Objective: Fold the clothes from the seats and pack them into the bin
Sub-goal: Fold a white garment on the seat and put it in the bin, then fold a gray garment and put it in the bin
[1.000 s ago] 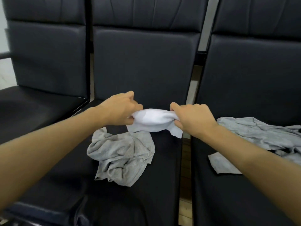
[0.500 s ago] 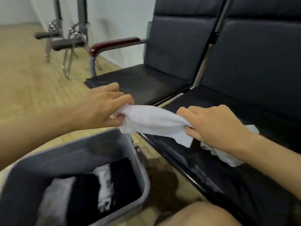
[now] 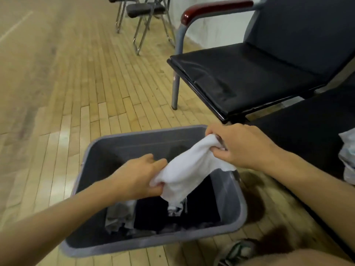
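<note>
Grey rectangular plastic bin [image 3: 237, 214] with rounded corners sits on the pale wood-strip floor [image 3: 57, 93], near and centre. Inside: folded black cloth [image 3: 153, 214] across the middle, a grey folded piece [image 3: 119, 215] at its left, a bit of striped black-and-white fabric [image 3: 175, 210] showing under the hanging cloth.

Soft white cloth [image 3: 190, 167], thick and slightly fuzzy, is stretched in a sagging band above the bin's opening, its lower edge drooping into the bin. Left hand [image 3: 134, 179] pinches the near-left end, thumb below, fingers curled over the bunched fabric. Right hand [image 3: 242, 146] grips the far-right end over the bin's far-right corner, fingers curled tight round a wad of it.

Right of the bin: black padded vinyl seat [image 3: 249, 77], smooth and glossy, on a grey metal frame with a dark red wooden armrest [image 3: 215, 8]. A crumpled light grey garment [image 3: 347, 156] lies at the right edge on a nearer seat. Folding metal-legged chairs [image 3: 142, 16] stand far off. A green-and-white shoe [image 3: 238, 250] shows near, bottom right.
</note>
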`<state>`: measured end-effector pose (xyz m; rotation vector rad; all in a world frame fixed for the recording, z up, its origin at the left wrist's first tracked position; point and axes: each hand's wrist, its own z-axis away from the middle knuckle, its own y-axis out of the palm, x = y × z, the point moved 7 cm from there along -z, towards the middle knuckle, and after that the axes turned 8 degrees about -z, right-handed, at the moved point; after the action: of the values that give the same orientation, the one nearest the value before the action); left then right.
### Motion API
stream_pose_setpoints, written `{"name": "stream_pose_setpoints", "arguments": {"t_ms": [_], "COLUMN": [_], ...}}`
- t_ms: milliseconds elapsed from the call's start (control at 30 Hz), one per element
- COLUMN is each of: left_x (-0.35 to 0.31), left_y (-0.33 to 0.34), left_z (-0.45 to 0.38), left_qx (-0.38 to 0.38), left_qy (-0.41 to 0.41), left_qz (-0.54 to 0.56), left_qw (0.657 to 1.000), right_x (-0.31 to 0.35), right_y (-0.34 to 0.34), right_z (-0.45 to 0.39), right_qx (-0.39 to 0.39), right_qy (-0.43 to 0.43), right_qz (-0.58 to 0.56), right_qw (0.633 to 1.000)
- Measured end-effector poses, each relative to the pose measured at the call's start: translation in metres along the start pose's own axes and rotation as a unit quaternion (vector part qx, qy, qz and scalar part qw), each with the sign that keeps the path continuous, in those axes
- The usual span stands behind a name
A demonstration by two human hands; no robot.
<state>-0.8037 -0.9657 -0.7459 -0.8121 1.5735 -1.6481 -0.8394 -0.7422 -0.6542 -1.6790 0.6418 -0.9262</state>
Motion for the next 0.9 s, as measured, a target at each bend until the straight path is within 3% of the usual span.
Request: {"name": "stream_pose_setpoints", "arguments": {"t_ms": [167, 300, 400, 467, 533, 767, 900], "left_x": [-0.001, -0.005, 0.011, 0.025, 0.024, -0.025, -0.070], "left_y": [0.071, 0.124, 0.150, 0.145, 0.131, 0.105, 0.050], "left_z": [0.005, 0.011, 0.015, 0.010, 0.004, -0.028, -0.068], "left_qx": [0.052, 0.200, 0.275, 0.228, 0.164, 0.078, 0.013], "left_qy": [-0.039, -0.070, -0.091, -0.083, -0.053, 0.067, 0.115], "left_qz": [0.117, 0.275, 0.132, -0.027, -0.091, -0.117, -0.106], "left_qw": [0.991, 0.938, 0.948, 0.970, 0.981, 0.988, 0.988], "right_x": [0.002, 0.011, 0.020, 0.019, 0.014, 0.001, -0.016], "right_y": [0.049, 0.098, 0.144, 0.160, 0.156, 0.090, 0.019], "right_z": [-0.026, -0.069, -0.097, -0.099, -0.088, -0.026, 0.029], "right_qx": [0.106, 0.181, 0.195, 0.189, 0.169, 0.130, 0.087], "right_qy": [-0.049, -0.070, -0.096, -0.109, -0.116, -0.115, -0.089], "right_qz": [0.038, 0.059, 0.123, 0.172, 0.187, 0.228, 0.250], "right_qw": [0.992, 0.979, 0.968, 0.961, 0.961, 0.958, 0.960]}}
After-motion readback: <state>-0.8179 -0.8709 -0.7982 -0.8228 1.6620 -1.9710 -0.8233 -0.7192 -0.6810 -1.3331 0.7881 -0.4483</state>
